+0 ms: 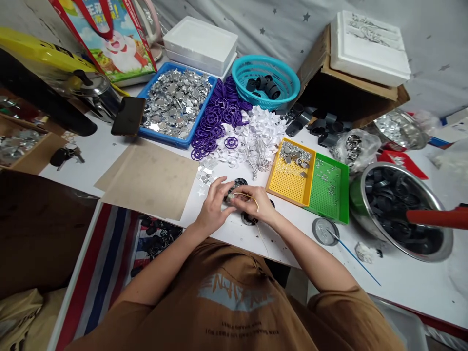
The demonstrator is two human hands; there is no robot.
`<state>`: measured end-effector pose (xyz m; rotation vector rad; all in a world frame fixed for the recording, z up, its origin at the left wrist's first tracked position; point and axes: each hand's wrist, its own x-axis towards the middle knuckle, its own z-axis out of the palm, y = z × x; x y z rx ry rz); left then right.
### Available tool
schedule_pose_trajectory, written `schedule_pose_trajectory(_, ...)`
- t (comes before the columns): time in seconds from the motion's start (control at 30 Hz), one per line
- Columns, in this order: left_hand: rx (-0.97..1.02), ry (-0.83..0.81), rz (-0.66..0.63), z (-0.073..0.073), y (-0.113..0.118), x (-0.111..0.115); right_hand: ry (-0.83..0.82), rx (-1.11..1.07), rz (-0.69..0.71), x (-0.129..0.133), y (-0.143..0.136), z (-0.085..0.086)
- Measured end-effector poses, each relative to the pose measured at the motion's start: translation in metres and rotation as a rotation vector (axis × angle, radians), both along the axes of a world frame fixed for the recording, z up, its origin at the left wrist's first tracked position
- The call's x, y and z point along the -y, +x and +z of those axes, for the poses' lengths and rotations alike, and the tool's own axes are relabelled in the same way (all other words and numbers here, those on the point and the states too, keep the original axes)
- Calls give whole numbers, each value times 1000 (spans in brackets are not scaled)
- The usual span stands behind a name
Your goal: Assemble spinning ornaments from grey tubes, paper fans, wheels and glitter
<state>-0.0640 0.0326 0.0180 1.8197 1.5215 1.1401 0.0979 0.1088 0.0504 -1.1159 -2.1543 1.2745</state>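
Note:
Over the white table (pixel 208 234), my hands meet in front of my body. My left hand (pixel 216 207) has its fingers and thumb curled around a small round part, mostly hidden by the fingers. From the other side, my right hand (pixel 260 204) pinches close to the same part. A thin yellowish cord (pixel 250 196) loops across the right fingers, and its end trails down to the table. Just beyond my fingertips sits a black round part (pixel 241 182). Another black round part (pixel 249 219) lies below my right hand.
Behind my hands are purple rings (pixel 214 124), white pieces (pixel 261 129) and metal pins (pixel 258 156). A yellow tray (pixel 280 178), green tray (pixel 338 197) and steel bowl (pixel 448 239) stand right. Further left are a blue tray (pixel 186 142), cardboard (pixel 149 180) and a phone (pixel 127 116).

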Motion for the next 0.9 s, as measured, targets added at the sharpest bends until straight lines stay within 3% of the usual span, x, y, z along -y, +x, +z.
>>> schedule_pose_trajectory(0.17,-116,-110,32,-15,-13,-9,187,96,52,-18,-6,-10)
schedule_pose_trajectory(0.33,-153,-74,30,-35,-8,-15,350,194,105,-19,-11,-25)
schedule_pose_trajectory(0.5,-158,-70,82,-41,-3,-16,431,255,157,-15,-11,-35)
schedule_pose_trajectory(0.8,-194,5,154,-46,0,-17,761,615,339,-1,-19,-18)
schedule_pose_trajectory(0.9,-202,46,156,-50,-2,-19,841,668,492,5,-19,-11)
